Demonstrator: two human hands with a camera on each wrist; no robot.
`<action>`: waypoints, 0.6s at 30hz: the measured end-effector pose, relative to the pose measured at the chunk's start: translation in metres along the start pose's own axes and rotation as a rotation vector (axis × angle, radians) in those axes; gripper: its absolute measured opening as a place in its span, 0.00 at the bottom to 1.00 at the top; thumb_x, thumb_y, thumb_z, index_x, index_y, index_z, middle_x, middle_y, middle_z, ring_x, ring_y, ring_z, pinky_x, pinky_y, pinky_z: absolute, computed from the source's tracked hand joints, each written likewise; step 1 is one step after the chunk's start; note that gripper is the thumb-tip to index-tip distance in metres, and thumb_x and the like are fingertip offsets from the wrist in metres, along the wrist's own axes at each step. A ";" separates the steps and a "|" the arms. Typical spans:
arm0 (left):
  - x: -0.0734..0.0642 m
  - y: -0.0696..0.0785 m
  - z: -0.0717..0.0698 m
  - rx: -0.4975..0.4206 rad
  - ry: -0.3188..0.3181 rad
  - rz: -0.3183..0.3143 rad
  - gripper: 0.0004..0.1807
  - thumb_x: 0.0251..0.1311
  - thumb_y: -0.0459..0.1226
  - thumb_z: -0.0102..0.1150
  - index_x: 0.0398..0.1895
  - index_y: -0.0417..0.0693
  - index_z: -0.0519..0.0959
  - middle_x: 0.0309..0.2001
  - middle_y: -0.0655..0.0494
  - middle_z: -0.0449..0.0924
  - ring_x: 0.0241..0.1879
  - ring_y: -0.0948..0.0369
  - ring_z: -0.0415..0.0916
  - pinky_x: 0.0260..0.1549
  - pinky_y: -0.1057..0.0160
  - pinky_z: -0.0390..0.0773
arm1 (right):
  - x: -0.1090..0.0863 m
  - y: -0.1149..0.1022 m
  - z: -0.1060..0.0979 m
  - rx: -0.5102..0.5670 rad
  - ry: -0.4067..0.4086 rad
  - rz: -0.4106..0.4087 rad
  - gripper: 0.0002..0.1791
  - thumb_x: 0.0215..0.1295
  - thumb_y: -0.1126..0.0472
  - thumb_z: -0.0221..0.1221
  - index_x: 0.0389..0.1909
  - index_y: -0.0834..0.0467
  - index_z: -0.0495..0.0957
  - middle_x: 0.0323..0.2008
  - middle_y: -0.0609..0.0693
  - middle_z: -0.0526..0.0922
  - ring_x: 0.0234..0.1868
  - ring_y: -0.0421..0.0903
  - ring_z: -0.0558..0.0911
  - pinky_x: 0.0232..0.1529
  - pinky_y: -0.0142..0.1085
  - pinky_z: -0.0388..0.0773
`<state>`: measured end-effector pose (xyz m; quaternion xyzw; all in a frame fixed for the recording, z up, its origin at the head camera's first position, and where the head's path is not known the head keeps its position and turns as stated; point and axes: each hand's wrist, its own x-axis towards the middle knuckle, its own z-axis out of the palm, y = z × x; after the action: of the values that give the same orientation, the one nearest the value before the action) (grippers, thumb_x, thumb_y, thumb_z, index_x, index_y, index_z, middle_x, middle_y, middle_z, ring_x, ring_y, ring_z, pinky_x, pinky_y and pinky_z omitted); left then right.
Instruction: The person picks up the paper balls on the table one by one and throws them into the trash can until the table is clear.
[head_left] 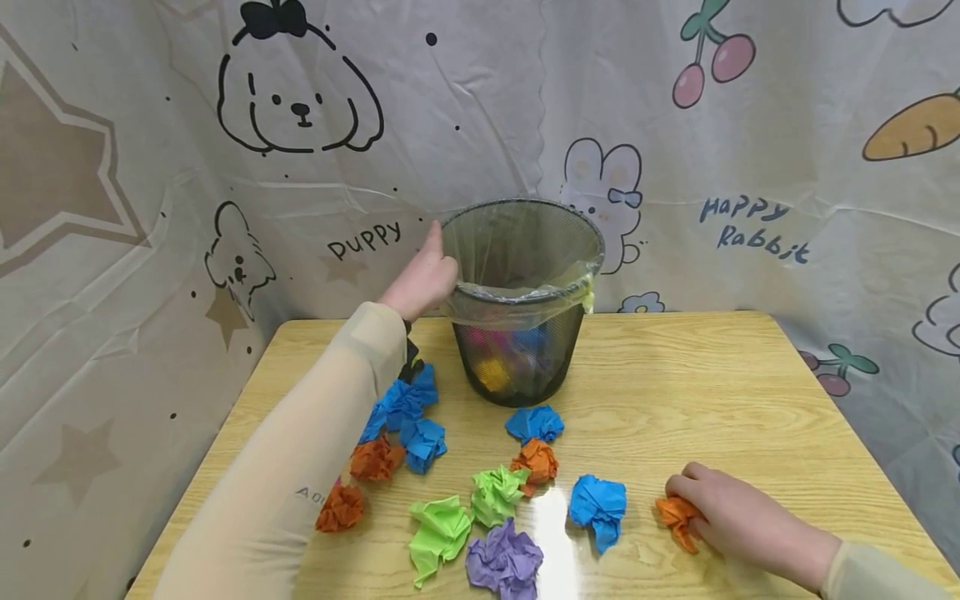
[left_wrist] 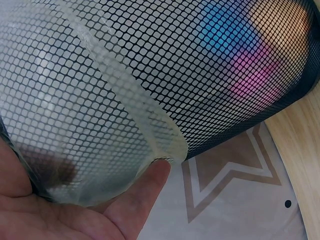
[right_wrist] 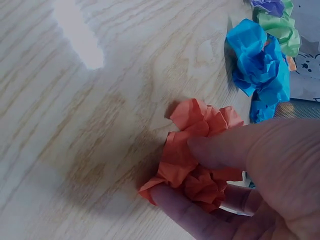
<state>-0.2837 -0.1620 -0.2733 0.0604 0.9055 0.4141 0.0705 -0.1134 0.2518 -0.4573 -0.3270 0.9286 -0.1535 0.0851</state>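
A black mesh wastebasket (head_left: 517,350) with a clear plastic liner stands at the back of the table. My left hand (head_left: 423,279) holds it at the left side of its rim. In the left wrist view the thumb (left_wrist: 145,192) lies against the liner's folded edge, and a finger shows dimly through the mesh. Crumpled paper in pink, blue and yellow is visible inside the basket. At the front right, my right hand (head_left: 731,512) pinches an orange crumpled paper ball (right_wrist: 182,155) between thumb and fingers, on or just over the tabletop. Left of it lies a blue paper ball (head_left: 598,508).
Green (head_left: 438,533), purple (head_left: 506,560) and orange (head_left: 536,465) paper balls lie across the front middle. Several blue (head_left: 422,442) and orange (head_left: 375,458) ones sit partly behind my left forearm. A printed curtain (head_left: 465,100) hangs behind the wooden table (head_left: 675,367).
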 end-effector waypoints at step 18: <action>-0.001 0.001 0.000 0.004 0.000 0.002 0.39 0.76 0.37 0.25 0.81 0.50 0.21 0.82 0.52 0.20 0.80 0.57 0.26 0.77 0.56 0.36 | 0.006 -0.001 -0.002 -0.054 0.064 -0.060 0.20 0.58 0.75 0.66 0.32 0.43 0.77 0.29 0.34 0.66 0.27 0.33 0.65 0.28 0.30 0.66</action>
<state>-0.2826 -0.1614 -0.2725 0.0615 0.9062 0.4124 0.0700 -0.1181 0.2475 -0.4555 -0.3520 0.9244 -0.1412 0.0416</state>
